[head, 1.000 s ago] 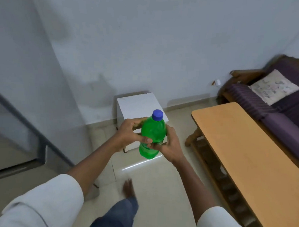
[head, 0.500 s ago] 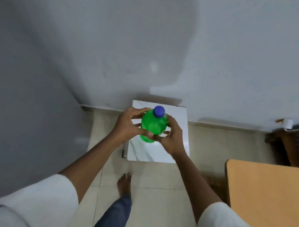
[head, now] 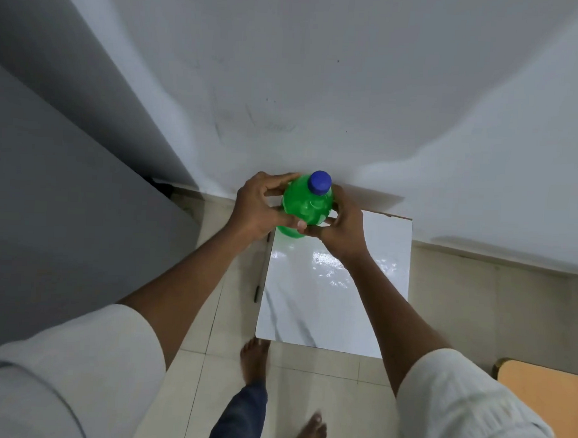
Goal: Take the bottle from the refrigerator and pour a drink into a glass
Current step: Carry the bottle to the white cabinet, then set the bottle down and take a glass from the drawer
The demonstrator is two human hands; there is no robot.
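A green plastic bottle (head: 306, 204) with a blue cap (head: 319, 181) is held upright in front of me, above the far left corner of a small white marble-topped table (head: 337, 297). My left hand (head: 258, 206) wraps its left side, and my right hand (head: 342, 222) clasps its right side and lower front. The cap is on. The grey refrigerator (head: 67, 192) stands at the left. No glass is in view.
A white wall (head: 320, 87) rises just behind the small table. The corner of a wooden table (head: 545, 395) shows at the lower right. My bare feet (head: 255, 359) stand on the tiled floor just in front of the white table.
The view has swung left and down, and I have stepped closer to the white table. The sofa has left the view and the wooden table is almost out. Both hands keep the same hold on the bottle.
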